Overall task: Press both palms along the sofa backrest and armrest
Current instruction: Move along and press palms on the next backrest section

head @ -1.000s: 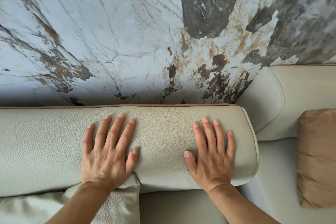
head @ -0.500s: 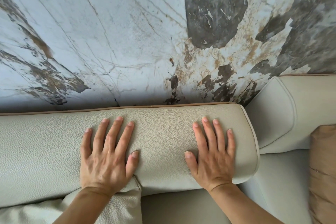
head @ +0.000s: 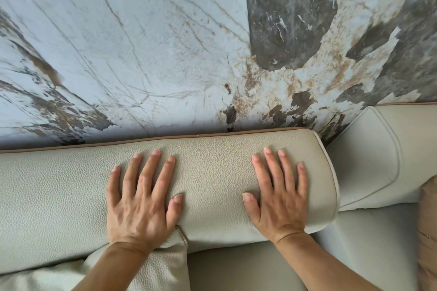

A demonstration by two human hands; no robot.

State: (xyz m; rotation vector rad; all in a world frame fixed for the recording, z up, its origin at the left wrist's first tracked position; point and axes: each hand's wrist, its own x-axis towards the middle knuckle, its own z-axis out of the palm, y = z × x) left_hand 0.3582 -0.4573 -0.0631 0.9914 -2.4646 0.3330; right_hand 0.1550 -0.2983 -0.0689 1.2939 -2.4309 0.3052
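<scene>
A pale grey-green pebbled leather sofa backrest (head: 212,172) with tan piping runs across the middle of the view. My left hand (head: 142,201) lies flat on it, palm down, fingers spread toward the wall. My right hand (head: 279,198) lies flat the same way near the backrest's rounded right end. Both hands hold nothing. A second backrest section (head: 373,158) stands further right, set back behind a gap.
A marble-patterned wall (head: 165,42) rises directly behind the sofa. A matching loose cushion (head: 160,267) sits under my left wrist. The seat (head: 236,264) shows below the backrest. A tan pillow (head: 428,231) lies at the right edge.
The view has shifted left and tilted up, so the tan pillow has slid toward the right edge. Both hands remain flat on the backrest in about the same places.
</scene>
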